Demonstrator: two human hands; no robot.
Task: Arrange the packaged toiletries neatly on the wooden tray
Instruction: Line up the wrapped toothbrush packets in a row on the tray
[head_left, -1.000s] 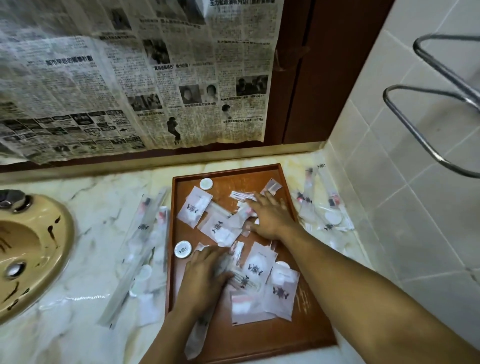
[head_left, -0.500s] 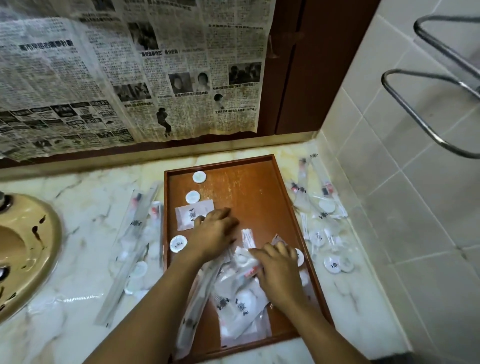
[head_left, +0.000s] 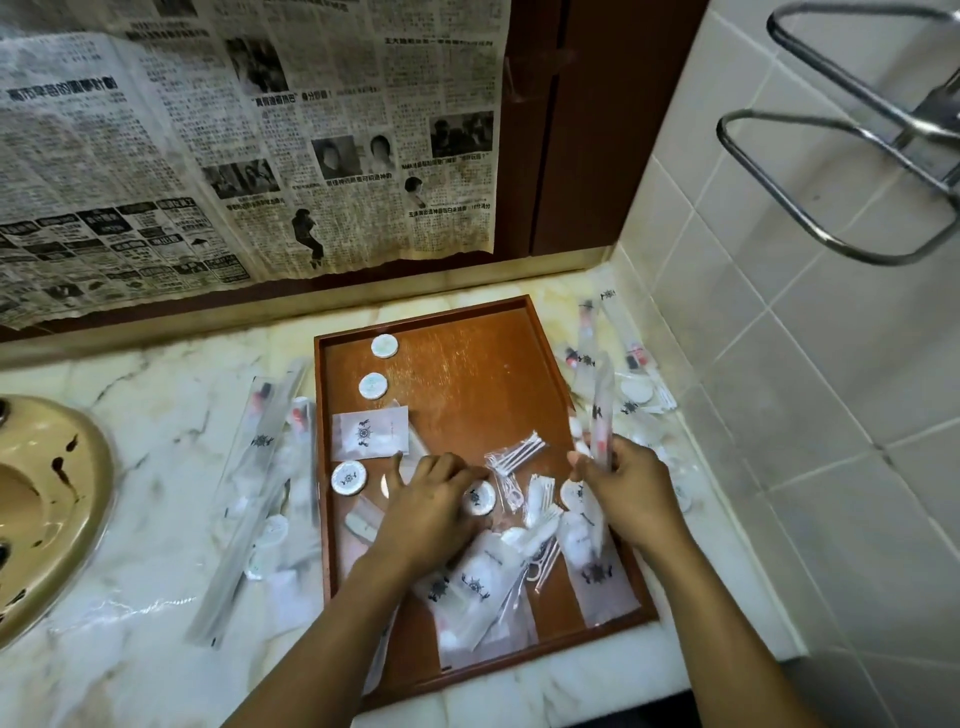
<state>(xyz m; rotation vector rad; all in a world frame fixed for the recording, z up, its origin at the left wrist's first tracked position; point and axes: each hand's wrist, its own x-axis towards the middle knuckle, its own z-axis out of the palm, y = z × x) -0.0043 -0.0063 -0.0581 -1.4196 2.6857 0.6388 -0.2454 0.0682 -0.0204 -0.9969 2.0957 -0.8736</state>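
The wooden tray (head_left: 467, 364) lies on the marble counter. Two round white soaps (head_left: 384, 346) sit in a column along its left side, then a flat white sachet (head_left: 370, 432) and a third round soap (head_left: 348, 477). A heap of clear packets (head_left: 483, 582) and cotton-swab bags (head_left: 514, 453) covers the tray's near half. My left hand (head_left: 431, 499) rests palm down on that heap, beside another round soap (head_left: 478, 497). My right hand (head_left: 626, 486) grips a long clear toothbrush packet (head_left: 601, 410), held upright over the tray's right rim.
More long packets (head_left: 260, 467) lie on the counter left of the tray, others (head_left: 618, 374) to its right by the tiled wall. A beige sink (head_left: 47, 509) is at far left. Newspaper (head_left: 249, 135) covers the back wall. A metal rack (head_left: 857, 135) juts out upper right.
My right hand has lifted a long toothbrush packet off the heap toward the tray's right edge. My left hand slid nearer over the heap. The cotton-swab bags are uncovered.
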